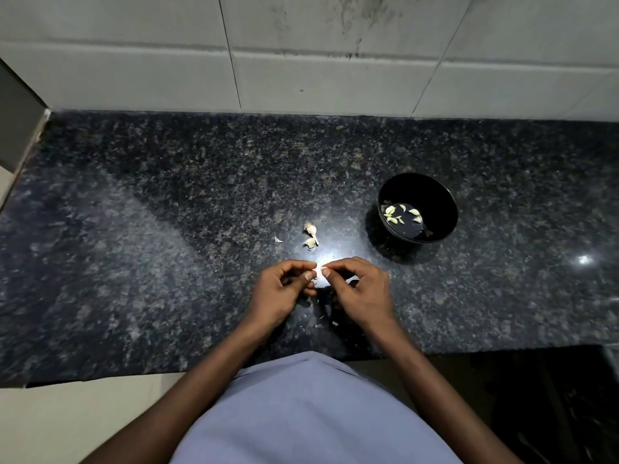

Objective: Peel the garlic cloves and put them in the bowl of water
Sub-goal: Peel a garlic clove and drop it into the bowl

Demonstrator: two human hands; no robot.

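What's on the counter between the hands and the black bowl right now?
Head view: bare granite counter between the right hand and the black bowl. The unpeeled cloves lie off that line, to the left.

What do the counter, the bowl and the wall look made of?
Counter: polished speckled stone, likely granite; it mirrors the light. Bowl: black and glossy, plastic or glazed ceramic, cannot tell which. Wall: pale glazed tiles with dark grout lines.

Glossy speckled granite counter (pixel 167 229) (glazed wall tiles (pixel 335 78) behind), shiny black bowl (pixel 442 209)
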